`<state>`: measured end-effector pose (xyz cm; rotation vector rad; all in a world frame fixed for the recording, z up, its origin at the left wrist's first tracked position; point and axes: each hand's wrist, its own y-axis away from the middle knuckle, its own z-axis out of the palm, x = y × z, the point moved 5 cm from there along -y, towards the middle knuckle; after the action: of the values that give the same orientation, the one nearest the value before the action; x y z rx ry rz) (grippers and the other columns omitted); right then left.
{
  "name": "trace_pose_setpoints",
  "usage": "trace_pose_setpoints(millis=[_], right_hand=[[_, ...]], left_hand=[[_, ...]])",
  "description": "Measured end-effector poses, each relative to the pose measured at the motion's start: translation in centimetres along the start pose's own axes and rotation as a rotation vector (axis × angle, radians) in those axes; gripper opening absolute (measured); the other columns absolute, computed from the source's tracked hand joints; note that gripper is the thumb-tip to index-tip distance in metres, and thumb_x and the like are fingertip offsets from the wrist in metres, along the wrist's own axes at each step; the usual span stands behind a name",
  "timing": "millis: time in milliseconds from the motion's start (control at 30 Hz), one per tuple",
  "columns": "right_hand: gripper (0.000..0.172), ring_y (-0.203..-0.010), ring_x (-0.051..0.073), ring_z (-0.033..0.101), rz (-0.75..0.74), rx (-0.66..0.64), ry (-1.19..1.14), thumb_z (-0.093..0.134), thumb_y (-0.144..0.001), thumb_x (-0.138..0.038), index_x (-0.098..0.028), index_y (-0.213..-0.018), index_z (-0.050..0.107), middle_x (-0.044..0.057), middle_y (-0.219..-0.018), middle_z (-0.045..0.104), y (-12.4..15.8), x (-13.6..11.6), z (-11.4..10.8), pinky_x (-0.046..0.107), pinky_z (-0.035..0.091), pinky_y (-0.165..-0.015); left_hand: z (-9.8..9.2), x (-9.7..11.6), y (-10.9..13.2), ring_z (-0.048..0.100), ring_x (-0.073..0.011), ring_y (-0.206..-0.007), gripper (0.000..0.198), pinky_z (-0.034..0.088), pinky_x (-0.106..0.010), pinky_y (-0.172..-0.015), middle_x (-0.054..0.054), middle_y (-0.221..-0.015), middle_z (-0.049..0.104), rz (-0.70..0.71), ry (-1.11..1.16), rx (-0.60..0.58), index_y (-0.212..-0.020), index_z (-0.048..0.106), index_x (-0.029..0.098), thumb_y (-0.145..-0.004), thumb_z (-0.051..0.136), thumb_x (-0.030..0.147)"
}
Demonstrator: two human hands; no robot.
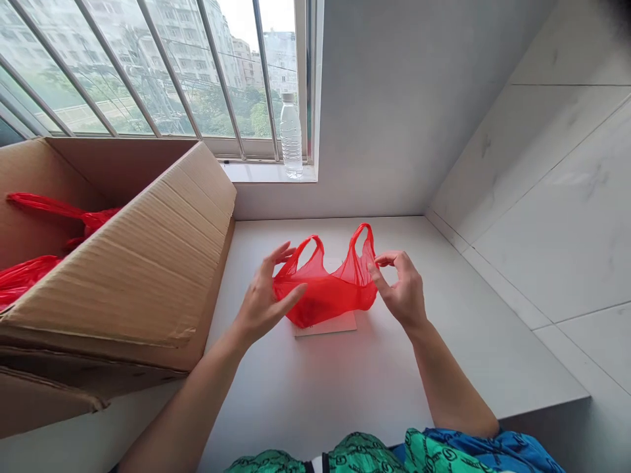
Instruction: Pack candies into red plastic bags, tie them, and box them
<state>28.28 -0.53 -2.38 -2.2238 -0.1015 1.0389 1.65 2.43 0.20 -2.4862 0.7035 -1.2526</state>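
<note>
Red bag [328,297] in narrow right grip [407,292], left grip [261,299] wide at its side

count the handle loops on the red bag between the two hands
2. The left loop stands up from the red bag on the left hand's side; the right loop stands on the right hand's side. Both are in plain view.

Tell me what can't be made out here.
In the head view:
What the central red bag holds, if anything: its plastic hides it.
Full outline of the pale flat object: the bag covers part.
Lower inside of the cardboard box: its near flap hides it.
</note>
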Motion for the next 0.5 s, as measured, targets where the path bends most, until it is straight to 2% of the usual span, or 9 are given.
trace_pose_setpoints(millis=[33, 100, 167, 233, 267, 333, 433, 500], right_hand=[[0.019, -0.095, 0.024, 0.064, -0.065, 0.009, -0.004, 0.052, -0.096, -0.042, -0.024, -0.097, 0.058, 0.008, -0.099, 0.067, 0.2, -1.0, 0.1, 0.040, 0.051, -0.086], [0.017, -0.093, 0.023, 0.065, -0.150, -0.090, -0.028, 0.047, -0.099, -0.036, -0.025, -0.096, 0.059, 0.007, -0.096, 0.068, 0.7, -2.4, 0.9, 0.039, 0.051, -0.085], [0.019, -0.084, 0.021, 0.065, -0.173, -0.327, -0.043, 0.043, -0.101, -0.032, -0.025, -0.095, 0.060, 0.005, -0.091, 0.069, 1.3, -2.9, 2.7, 0.034, 0.050, -0.075], [0.020, -0.078, 0.019, 0.065, -0.158, -0.546, -0.023, 0.043, -0.102, -0.030, -0.025, -0.094, 0.061, 0.003, -0.089, 0.070, 1.9, -2.5, 4.5, 0.031, 0.048, -0.066], [0.018, -0.076, 0.018, 0.065, -0.140, -0.603, 0.001, 0.045, -0.102, -0.030, -0.025, -0.094, 0.061, 0.002, -0.089, 0.070, 2.1, -2.1, 5.2, 0.030, 0.046, -0.063], [0.017, -0.072, 0.018, 0.064, -0.091, -0.613, 0.071, 0.048, -0.101, -0.034, -0.024, -0.095, 0.060, 0.003, -0.089, 0.069, 2.0, -0.9, 6.0, 0.030, 0.044, -0.059], [0.022, -0.064, 0.018, 0.061, -0.059, -0.582, 0.199, 0.047, -0.101, -0.037, -0.023, -0.095, 0.062, 0.005, -0.089, 0.067, 1.7, 0.5, 6.5, 0.030, 0.041, -0.052], [0.020, -0.071, 0.020, 0.064, -0.099, -0.622, 0.269, 0.058, -0.096, -0.038, -0.024, -0.108, 0.064, 0.010, -0.108, 0.067, 2.0, 0.8, 6.8, 0.029, 0.040, -0.050]], left_hand=[[0.3, 1.1, -0.2, 0.057, -0.0265, -0.122, 0.064, 0.049, -0.042, -0.100, -0.010, -0.132, 0.061, 0.052, -0.053, -0.046, -0.148, 0.038, 0.029, -0.090, 0.064, 0.038], [0.8, 2.9, -0.4, 0.062, -0.0229, -0.106, 0.039, 0.049, -0.041, -0.097, -0.007, -0.112, 0.068, 0.171, -0.104, -0.138, -0.132, 0.055, 0.027, -0.094, 0.058, 0.032], [1.0, 3.8, -0.1, 0.062, -0.0196, -0.092, 0.019, 0.050, -0.036, -0.087, -0.006, -0.100, 0.067, 0.259, -0.072, -0.221, -0.105, 0.065, 0.024, -0.095, 0.049, 0.024], [1.0, 3.9, 0.6, 0.061, -0.0181, -0.084, 0.022, 0.050, -0.032, -0.076, -0.007, -0.100, 0.066, 0.263, -0.010, -0.309, -0.087, 0.062, 0.021, -0.093, 0.042, 0.018], [0.9, 3.8, 1.0, 0.060, -0.0174, -0.080, 0.023, 0.049, -0.031, -0.072, -0.007, -0.099, 0.066, 0.243, 0.015, -0.359, -0.082, 0.060, 0.021, -0.091, 0.039, 0.017], [1.0, 3.3, 1.8, 0.057, -0.0162, -0.071, 0.026, 0.046, -0.030, -0.066, -0.006, -0.096, 0.067, 0.205, 0.007, -0.475, -0.079, 0.057, 0.021, -0.088, 0.033, 0.016], [1.6, 2.4, 2.6, 0.055, -0.0162, -0.064, 0.031, 0.040, -0.029, -0.060, -0.004, -0.085, 0.066, 0.187, -0.179, -0.588, -0.079, 0.059, 0.021, -0.092, 0.031, 0.020], [2.3, 1.6, 2.9, 0.058, -0.0172, -0.065, 0.033, 0.036, -0.029, -0.057, -0.002, -0.084, 0.068, 0.170, -0.342, -0.603, -0.090, 0.064, 0.023, -0.098, 0.033, 0.031]])
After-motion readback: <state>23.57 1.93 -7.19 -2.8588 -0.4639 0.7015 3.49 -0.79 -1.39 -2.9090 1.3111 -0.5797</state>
